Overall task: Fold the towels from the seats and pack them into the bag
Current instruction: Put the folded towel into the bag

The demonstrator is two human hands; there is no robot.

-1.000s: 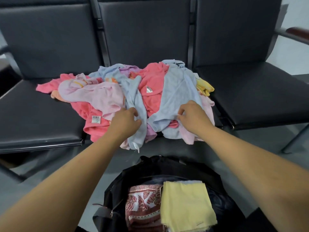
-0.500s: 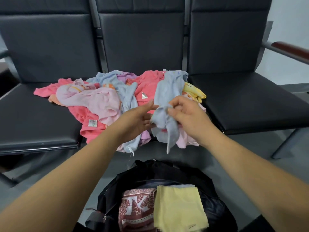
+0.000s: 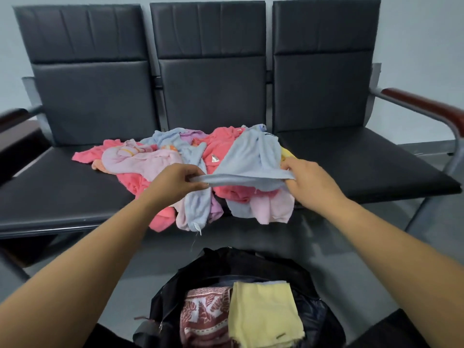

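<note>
A light blue towel (image 3: 251,159) is stretched above the pile, its near edge pulled taut between both hands. My left hand (image 3: 175,182) pinches its left corner and my right hand (image 3: 306,182) grips its right corner. Beneath it a heap of pink, coral, lilac and blue towels (image 3: 150,164) lies on the middle seat, some hanging over the front edge. Directly below me stands an open black bag (image 3: 251,262) on the floor. Inside it lie a folded yellow towel (image 3: 263,315) and a folded red patterned towel (image 3: 203,315).
A row of three black padded seats (image 3: 351,159) fills the back, with a bare left seat (image 3: 50,187) and bare right seat. A metal armrest with a dark red pad (image 3: 421,106) stands at the right end. Grey floor lies around the bag.
Both hands have lifted the light blue towel off the pile and moved apart, spreading its edge between them. My view has tilted upward, showing the seat backs.
</note>
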